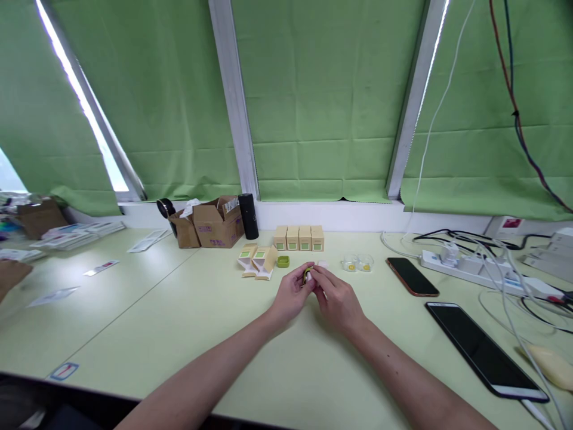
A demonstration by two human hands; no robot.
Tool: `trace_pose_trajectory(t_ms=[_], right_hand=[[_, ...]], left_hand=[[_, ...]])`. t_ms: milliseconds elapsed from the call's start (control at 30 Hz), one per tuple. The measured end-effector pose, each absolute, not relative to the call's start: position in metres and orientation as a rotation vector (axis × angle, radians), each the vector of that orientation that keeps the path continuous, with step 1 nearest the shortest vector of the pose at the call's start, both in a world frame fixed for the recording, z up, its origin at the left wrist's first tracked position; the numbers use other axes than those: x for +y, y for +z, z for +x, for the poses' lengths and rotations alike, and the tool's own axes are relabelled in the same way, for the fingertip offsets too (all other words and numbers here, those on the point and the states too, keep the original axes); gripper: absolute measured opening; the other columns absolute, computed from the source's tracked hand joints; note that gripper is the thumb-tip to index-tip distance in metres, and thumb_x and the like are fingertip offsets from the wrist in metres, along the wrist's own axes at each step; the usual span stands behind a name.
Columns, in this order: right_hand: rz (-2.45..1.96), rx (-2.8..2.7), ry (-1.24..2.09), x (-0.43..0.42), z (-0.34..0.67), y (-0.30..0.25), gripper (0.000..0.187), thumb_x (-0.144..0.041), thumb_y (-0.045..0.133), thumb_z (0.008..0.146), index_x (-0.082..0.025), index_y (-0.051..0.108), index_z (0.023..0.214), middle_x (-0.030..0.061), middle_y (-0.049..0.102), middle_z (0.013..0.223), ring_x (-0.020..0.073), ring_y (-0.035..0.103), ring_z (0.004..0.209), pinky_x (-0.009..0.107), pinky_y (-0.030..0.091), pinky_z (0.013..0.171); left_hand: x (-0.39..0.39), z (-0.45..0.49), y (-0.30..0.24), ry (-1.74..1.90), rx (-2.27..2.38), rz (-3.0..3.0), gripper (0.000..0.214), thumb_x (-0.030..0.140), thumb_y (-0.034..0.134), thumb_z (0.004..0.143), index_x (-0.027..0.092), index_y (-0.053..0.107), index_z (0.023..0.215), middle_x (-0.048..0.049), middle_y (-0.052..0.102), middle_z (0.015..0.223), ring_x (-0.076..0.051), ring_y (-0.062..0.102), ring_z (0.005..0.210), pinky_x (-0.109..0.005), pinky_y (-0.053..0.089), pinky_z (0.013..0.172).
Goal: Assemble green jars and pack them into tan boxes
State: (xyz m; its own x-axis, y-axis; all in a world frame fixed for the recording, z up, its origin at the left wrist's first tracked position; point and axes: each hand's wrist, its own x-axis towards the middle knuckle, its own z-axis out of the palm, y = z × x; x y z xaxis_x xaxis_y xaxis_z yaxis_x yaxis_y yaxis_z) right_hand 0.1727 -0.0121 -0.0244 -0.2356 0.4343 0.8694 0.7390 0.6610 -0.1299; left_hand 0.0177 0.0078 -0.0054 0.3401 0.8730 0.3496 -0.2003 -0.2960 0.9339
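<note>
My left hand (290, 294) and my right hand (336, 297) meet over the middle of the pale green table (147, 310). Together their fingertips pinch a small yellow-green and black object (307, 276). Both hands are closed around it. Just beyond them lie two opened cream boxes (258, 260), a small green lid (283, 261), a small white piece (322, 263) and two clear round cases (357, 263). A row of several closed cream boxes with green labels (299, 237) stands behind those.
Brown cardboard boxes (210, 224) and a black cylinder (248, 216) stand at the back left. Two phones (412, 276) (483, 347) lie to the right, beside a white power strip (474, 266) with tangled cables. Papers and cards (67, 236) lie on the far left.
</note>
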Motion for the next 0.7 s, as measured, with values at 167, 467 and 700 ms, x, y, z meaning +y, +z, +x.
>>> trace_pose_trajectory(t_ms=[167,467,700], right_hand=[[-0.944,-1.875,-0.402,-0.0122,0.1717,-0.024,0.038,-0.011,0.047,0.099,-0.017,0.062,0.133,0.0158,0.071,0.13,0.0259,0.074,0.112,0.039,0.066,0.088],[-0.945,-1.894,-0.38,-0.0091,0.1712,-0.0273,0.046,-0.009,0.048,0.096,-0.019,0.057,0.14,0.0159,0.07,0.132,0.0268,0.073,0.113,0.04,0.065,0.089],[-0.955,-1.908,-0.393,-0.0074,0.1708,-0.0288,0.046,-0.009,0.048,0.095,-0.018,0.057,0.139,0.0171,0.07,0.131,0.0285,0.074,0.109,0.041,0.066,0.083]], left_hand=[[0.0073,0.0181,-0.0069,1.247,0.663,1.535,0.06,0.046,0.076,0.087,0.013,0.062,0.134,-0.0174,0.07,0.13,-0.029,0.067,0.12,-0.041,0.057,0.102],[0.0076,0.0191,-0.008,1.25,0.654,1.515,0.056,0.044,0.076,0.087,0.013,0.062,0.132,-0.0165,0.07,0.13,-0.028,0.066,0.122,-0.042,0.055,0.105],[0.0092,0.0188,-0.0101,1.258,0.647,1.518,0.054,0.043,0.076,0.087,0.014,0.063,0.13,-0.015,0.071,0.129,-0.027,0.066,0.122,-0.042,0.055,0.106]])
